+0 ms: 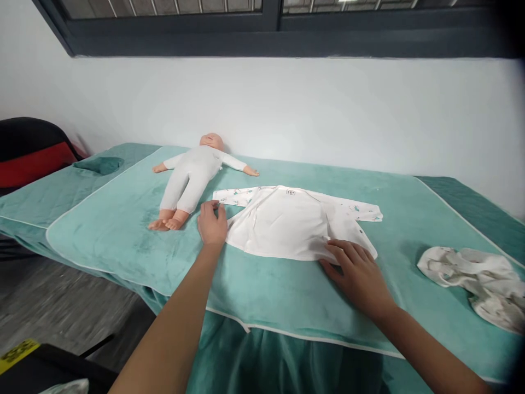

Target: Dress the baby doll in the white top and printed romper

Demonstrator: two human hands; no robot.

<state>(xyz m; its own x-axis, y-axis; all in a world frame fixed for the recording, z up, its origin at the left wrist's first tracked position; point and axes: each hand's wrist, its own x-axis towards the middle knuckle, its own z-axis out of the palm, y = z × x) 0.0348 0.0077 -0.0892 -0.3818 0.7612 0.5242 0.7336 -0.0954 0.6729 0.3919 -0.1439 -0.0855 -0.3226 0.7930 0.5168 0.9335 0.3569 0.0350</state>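
Note:
A white baby shirt [287, 224] with small printed figures on its sleeves lies spread open on the green cover, its inside facing up. At the cuff of the left-hand sleeve is my left hand [212, 223], fingers slightly bent and thumb apart, its fingertips touching or just beside the cloth. My right hand [356, 273] rests at the shirt's lower right edge with fingers loosely stretched, touching the hem. Neither hand visibly lifts the fabric. Beyond my left hand, a baby doll [192, 169] in a white body suit lies on its back, arms spread.
Crumpled white cloth [471, 273] lies at the right on the green bed cover [123, 219]. A white wall [287, 109] with a dark window frame [270, 33] stands behind. A black and red chair [36, 158] is at the left; a dark object with a yellow label [18, 353] sits lower left.

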